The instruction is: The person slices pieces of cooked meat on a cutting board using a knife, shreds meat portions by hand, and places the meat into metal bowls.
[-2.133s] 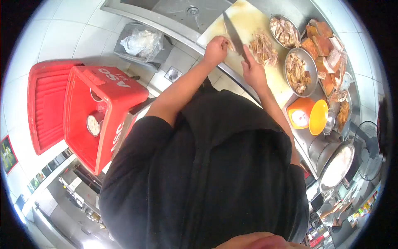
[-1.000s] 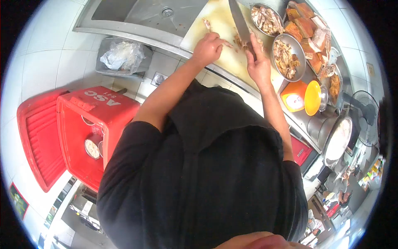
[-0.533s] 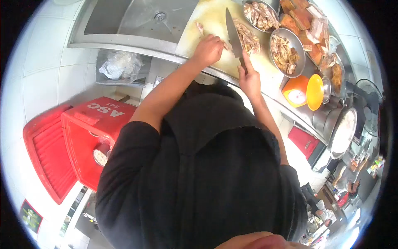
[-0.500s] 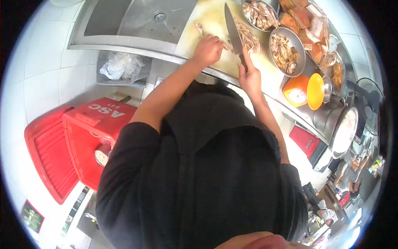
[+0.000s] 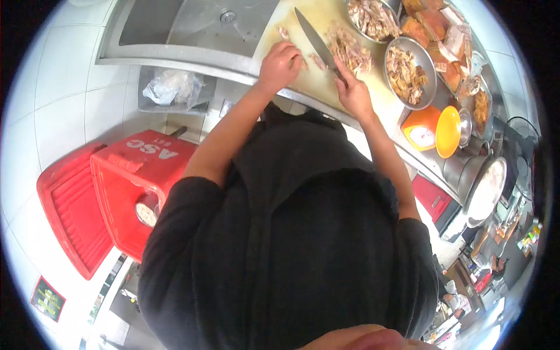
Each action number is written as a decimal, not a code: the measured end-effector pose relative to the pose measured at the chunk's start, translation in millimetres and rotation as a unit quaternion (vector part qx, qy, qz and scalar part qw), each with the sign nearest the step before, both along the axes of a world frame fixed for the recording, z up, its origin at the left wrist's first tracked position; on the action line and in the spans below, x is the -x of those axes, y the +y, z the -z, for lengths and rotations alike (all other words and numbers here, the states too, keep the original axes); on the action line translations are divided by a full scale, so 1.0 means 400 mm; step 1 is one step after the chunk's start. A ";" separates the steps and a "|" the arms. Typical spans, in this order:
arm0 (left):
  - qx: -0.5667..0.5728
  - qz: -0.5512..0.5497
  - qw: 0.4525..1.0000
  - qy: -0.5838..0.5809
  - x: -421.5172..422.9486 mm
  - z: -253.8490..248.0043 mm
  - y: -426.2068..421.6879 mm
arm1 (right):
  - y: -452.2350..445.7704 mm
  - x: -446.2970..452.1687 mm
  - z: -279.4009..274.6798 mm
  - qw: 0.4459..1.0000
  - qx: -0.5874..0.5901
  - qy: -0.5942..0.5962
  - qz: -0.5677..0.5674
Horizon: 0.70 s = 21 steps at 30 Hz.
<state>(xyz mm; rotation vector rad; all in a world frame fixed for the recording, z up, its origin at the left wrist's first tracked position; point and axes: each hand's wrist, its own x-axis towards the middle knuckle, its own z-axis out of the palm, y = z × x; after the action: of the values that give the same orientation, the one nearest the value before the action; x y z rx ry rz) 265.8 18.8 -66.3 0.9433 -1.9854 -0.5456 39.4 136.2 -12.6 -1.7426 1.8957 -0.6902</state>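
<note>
My right hand [image 5: 354, 96] is wrapped round the handle of a large kitchen knife [image 5: 315, 38], whose blade points away and to the left over a pale yellow cutting board [image 5: 319, 92]. My left hand [image 5: 280, 65] is closed over the board, left of the blade, with its fingers curled; what lies under the fingertips is hidden. A small strip of meat [image 5: 318, 61] lies between the hand and the knife, and another scrap [image 5: 283, 31] lies beyond the hand. Right of the blade is a heap of cut meat [image 5: 351, 51].
Two metal bowls of cut meat, a near one [image 5: 430, 87] and a far one [image 5: 398, 30], stand right of the heap. Browned meat slabs [image 5: 417, 34] lie beyond. An orange scale [image 5: 419, 125] stands nearer me. A steel sink [image 5: 201, 35] is left; a red box [image 5: 131, 166] stands below.
My left hand has moved a little left, away from the strip of meat. The knife has tilted further left, its tip swinging away from the far bowl.
</note>
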 end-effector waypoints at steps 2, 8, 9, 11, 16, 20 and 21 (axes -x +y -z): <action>0.015 -0.058 0.998 -0.013 -0.034 0.017 -0.040 | 0.001 -0.005 -0.007 0.999 0.033 -0.025 0.013; -0.027 -0.080 0.996 -0.032 -0.082 0.039 -0.145 | 0.003 -0.065 -0.064 0.997 0.082 -0.007 0.015; -0.028 -0.073 0.996 -0.036 -0.082 0.040 -0.152 | 0.004 -0.066 -0.042 0.999 -0.029 0.042 0.015; -0.032 -0.070 0.996 -0.051 -0.071 0.031 -0.148 | 0.021 -0.062 -0.006 0.997 -0.065 0.048 0.009; -0.025 -0.048 0.995 -0.088 -0.073 0.021 -0.175 | 0.020 -0.056 -0.023 0.999 0.022 -0.012 0.026; -0.057 -0.035 0.991 -0.120 -0.076 0.023 -0.168 | 0.071 -0.067 -0.011 0.996 0.012 -0.076 0.049; -0.055 -0.039 0.990 -0.126 -0.068 0.030 -0.177 | 0.078 -0.065 -0.007 0.995 -0.026 -0.079 0.047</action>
<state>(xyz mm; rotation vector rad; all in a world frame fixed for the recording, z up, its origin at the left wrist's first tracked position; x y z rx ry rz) 293.1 -51.8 -78.5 1.2021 -2.1489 -0.5164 65.3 167.2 -9.8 -1.5275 1.8806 -0.7814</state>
